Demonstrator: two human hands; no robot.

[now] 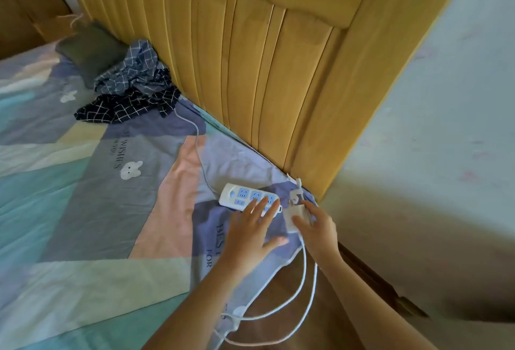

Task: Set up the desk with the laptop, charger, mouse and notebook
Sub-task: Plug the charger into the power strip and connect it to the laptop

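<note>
Cable (305, 291): white loops hanging off the bed edge at 6 o'clock, running up to the charger.
Writing: sheet (83, 210) print reads "BES…" and "FOR" beside the left wrist; farther off, "WISHES" by a white bear motif. No brand legible on the strip or charger.
Left hand (250, 234): fingers (262, 206) spread flat, tips pressing the near end of the strip; gripping nothing.
Right hand (317, 227): fingers curled round the charger, thumb on its near face, holding it.
Charger (296, 214): white block at the bed corner, just at 3 o'clock of the strip's end, touching it or nearly so.
Strip (245, 196): white, blue sockets, lying on the sheet; its cord runs toward 11 o'clock.
Clothes (133, 84): checked heap against the headboard (264, 56), well beyond the strip.
</note>
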